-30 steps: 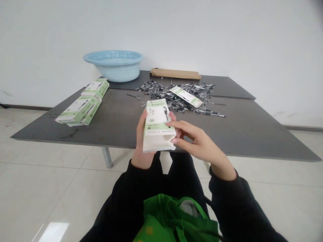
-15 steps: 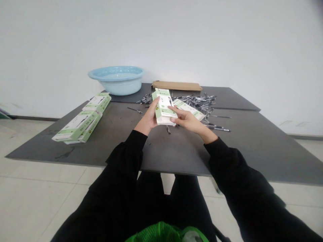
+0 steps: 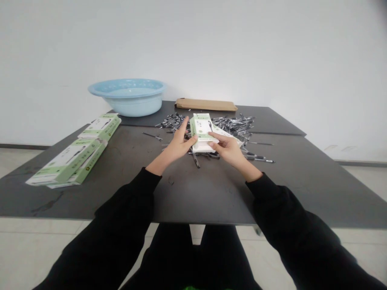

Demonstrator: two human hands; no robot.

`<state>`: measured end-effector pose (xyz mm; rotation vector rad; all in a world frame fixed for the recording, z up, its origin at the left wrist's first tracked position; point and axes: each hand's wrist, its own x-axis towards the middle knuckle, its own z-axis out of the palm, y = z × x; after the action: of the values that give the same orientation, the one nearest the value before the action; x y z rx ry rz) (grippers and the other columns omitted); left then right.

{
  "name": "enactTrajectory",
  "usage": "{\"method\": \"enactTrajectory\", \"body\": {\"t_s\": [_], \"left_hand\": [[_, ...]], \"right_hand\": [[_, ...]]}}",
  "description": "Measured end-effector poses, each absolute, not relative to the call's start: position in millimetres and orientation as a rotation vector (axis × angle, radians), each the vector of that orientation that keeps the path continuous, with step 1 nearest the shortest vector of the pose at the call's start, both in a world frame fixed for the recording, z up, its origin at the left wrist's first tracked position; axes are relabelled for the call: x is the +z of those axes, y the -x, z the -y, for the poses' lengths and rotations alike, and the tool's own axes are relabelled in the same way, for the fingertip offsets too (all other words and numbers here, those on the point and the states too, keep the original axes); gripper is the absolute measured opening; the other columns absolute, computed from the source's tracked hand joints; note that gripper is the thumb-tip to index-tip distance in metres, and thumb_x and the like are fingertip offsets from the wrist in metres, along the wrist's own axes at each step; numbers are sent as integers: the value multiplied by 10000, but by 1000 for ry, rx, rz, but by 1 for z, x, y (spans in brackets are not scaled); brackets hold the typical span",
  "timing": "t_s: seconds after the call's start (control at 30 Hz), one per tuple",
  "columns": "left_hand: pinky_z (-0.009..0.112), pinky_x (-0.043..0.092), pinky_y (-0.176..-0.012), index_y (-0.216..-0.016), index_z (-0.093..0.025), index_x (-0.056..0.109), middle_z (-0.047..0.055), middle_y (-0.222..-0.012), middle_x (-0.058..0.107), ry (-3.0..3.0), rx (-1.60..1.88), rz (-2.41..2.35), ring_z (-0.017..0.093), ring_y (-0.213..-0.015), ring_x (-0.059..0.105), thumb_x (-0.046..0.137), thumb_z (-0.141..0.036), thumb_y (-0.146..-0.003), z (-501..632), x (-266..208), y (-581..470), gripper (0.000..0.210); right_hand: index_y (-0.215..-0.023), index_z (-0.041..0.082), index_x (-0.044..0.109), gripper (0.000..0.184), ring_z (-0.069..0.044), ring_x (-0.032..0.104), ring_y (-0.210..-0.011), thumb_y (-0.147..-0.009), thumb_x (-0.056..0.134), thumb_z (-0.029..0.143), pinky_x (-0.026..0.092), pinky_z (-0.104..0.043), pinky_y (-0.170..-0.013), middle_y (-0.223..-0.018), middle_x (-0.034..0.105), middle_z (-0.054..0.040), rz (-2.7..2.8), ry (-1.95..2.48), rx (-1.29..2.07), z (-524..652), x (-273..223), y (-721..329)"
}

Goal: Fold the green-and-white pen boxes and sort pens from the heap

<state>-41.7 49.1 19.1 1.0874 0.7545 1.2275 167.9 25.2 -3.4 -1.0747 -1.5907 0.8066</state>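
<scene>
A rectangular green-and-white cardboard box [image 3: 203,127] sits at the near side of a heap of black-and-clear plastic pens [image 3: 237,123], its near end pinched by the right hand's [image 3: 230,152] fingers, while the left hand [image 3: 177,148] spreads its fingers wide, thumb at the side. Bare dark-grey counter [image 3: 205,193] reaches to the near edge; a round light-blue plastic basin [image 3: 133,106] stands back left, contents hidden

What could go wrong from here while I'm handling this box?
With your left hand spread open, the held box might slip from your right hand. A bump could scatter the loose pens nearby. The unevenly stacked boxes could slide if knocked.
</scene>
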Motion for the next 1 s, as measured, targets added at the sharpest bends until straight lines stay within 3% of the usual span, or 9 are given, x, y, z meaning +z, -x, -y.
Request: {"method": "enactTrajectory", "body": {"t_s": [0.07, 0.17, 0.27, 0.4, 0.63, 0.73, 0.87, 1.0], "left_hand": [[282, 546, -911, -1140, -228, 730, 98, -1288, 578, -1383, 1133, -782, 244, -1190, 578, 864, -194, -647, -44, 25, 48, 511], [304, 502, -1007, -997, -209, 776, 100, -1304, 550, -1547, 1006, -795, 284, -1315, 497, 872, -157, -613, -36, 33, 58, 399], [309, 497, -1007, -1041, -211, 776, 88, -1209, 607, -1510, 950, -846, 269, -1224, 568, 836, -144, -653, -31, 41, 65, 399], [303, 526, -891, -1158, -202, 744, 62, -1005, 689, -1510, 826, -766, 241, -998, 650, 801, -97, -664, -30, 44, 68, 508], [307, 507, -918, -1127, -169, 752, 82, -1035, 715, -1483, 995, -752, 251, -1077, 630, 816, -100, -650, -33, 35, 63, 486], [334, 497, -965, -1143, -180, 751, 95, -1171, 715, -1501, 1036, -742, 253, -1120, 632, 810, -159, -699, -33, 32, 60, 448], [307, 493, -971, -1107, -191, 773, 93, -1228, 702, -1551, 1132, -750, 255, -1162, 614, 802, -191, -731, -31, 27, 52, 376], [271, 544, -712, -1064, -184, 784, 83, -1054, 731, -1408, 1197, -777, 218, -896, 665, 779, -187, -742, -28, 23, 47, 321]], "right_hand": [[-1304, 112, 682, 660, -245, 702, -819, -793, 739, 527, 581, -414, -762, -1146, 748, -157, 1606, 1089, 813, -26, -5, -170], [-1314, 126, 675, 631, -220, 682, -726, -807, 731, 498, 573, -392, -680, -1009, 772, -120, 1639, 1094, 856, -23, -6, -172], [-1321, 149, 672, 596, -209, 675, -712, -820, 727, 468, 572, -387, -673, -996, 773, -103, 1659, 1075, 884, -17, -3, -171], [-1323, 169, 673, 568, -219, 688, -763, -827, 723, 441, 587, -399, -704, -1103, 761, -111, 1661, 1055, 897, -11, -1, -169], [-1421, 152, 585, 595, -241, 701, -855, -901, 631, 438, 590, -436, -809, -1184, 744, -123, 1763, 1066, 827, -5, 2, -171], [-1433, 130, 569, 566, -239, 687, -843, -951, 552, 425, 567, -448, -848, -1094, 765, -122, 1862, 1104, 713, 0, 9, -171], [-1443, 99, 552, 546, -230, 648, -733, -972, 499, 370, 556, -414, -748, -943, 767, -112, 1915, 1172, 556, 7, 14, -167], [-1406, 81, 589, 519, -203, 595, -618, -958, 480, 320, 523, -363, -636, -824, 741, -91, 1900, 1235, 452, 12, 16, -160]]}}
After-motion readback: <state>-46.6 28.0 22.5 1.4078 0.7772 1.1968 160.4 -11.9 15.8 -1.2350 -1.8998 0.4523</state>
